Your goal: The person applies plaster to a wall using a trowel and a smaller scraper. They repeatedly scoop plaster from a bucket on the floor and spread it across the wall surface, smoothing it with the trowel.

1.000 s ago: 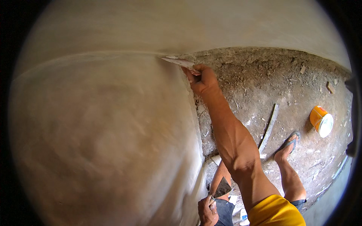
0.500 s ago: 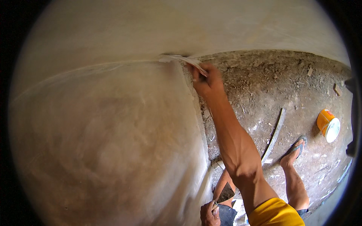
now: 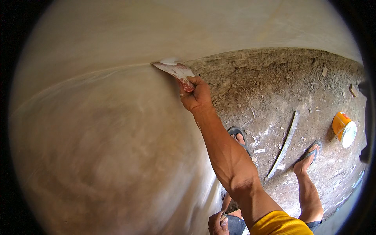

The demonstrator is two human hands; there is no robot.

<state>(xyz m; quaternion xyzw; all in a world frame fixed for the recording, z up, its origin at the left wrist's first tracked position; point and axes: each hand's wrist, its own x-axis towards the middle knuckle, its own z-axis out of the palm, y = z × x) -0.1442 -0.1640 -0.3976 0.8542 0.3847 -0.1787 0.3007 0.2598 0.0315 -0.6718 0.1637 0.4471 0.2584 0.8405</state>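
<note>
Out in front, my right hand (image 3: 199,96) grips a wide, flat putty knife (image 3: 177,72) with a reddish face smeared white. Its far edge lies against the corner where the smooth left wall (image 3: 117,129) meets the plastered wall ahead (image 3: 188,27). A dab of white paste (image 3: 169,61) shows along that edge. Low in the view, my left hand (image 3: 217,225) is closed around the handle of a second putty knife (image 3: 232,206), whose grey blade is partly hidden behind my right arm. White residue marks the fingers of this hand.
Rough dirt ground (image 3: 270,94) with rubble spreads along the right. A long pale strip (image 3: 285,145) lies there, near my sandalled feet. Farther right, a yellow bucket with a white lid (image 3: 344,129) rests near a small brown block (image 3: 353,91).
My right hand has moved left and slightly nearer, carrying the putty knife along the corner and turning its face into view. The left hand stays low, with its blade now more hidden.
</note>
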